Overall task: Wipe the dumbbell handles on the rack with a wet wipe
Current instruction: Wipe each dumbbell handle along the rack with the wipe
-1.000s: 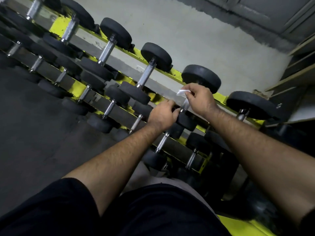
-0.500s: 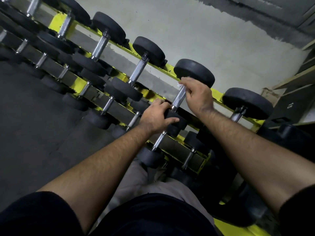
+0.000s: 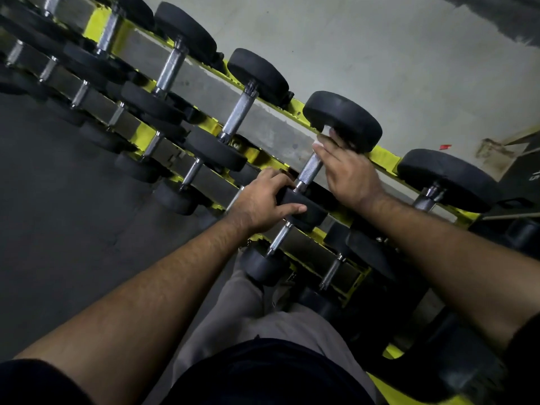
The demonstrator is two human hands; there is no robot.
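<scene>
A black dumbbell with a knurled steel handle (image 3: 309,171) lies on the top tier of the yellow rack (image 3: 382,157). My right hand (image 3: 347,173) wraps the upper end of that handle, right under the far weight head (image 3: 344,119). A white wet wipe (image 3: 321,141) shows as a small edge past its fingertips. My left hand (image 3: 263,203) grips the near weight head (image 3: 301,204) of the same dumbbell, thumb across its front.
More dumbbells line the top tier to the left (image 3: 238,114) and right (image 3: 429,197). Smaller dumbbells (image 3: 279,238) fill the lower tier near my knees. A pale concrete wall (image 3: 380,54) rises behind the rack, dark rubber floor (image 3: 58,229) to the left.
My right hand has slid up the handle with the wipe to the far weight head. My left hand keeps its hold on the near head. The camera has come closer.
</scene>
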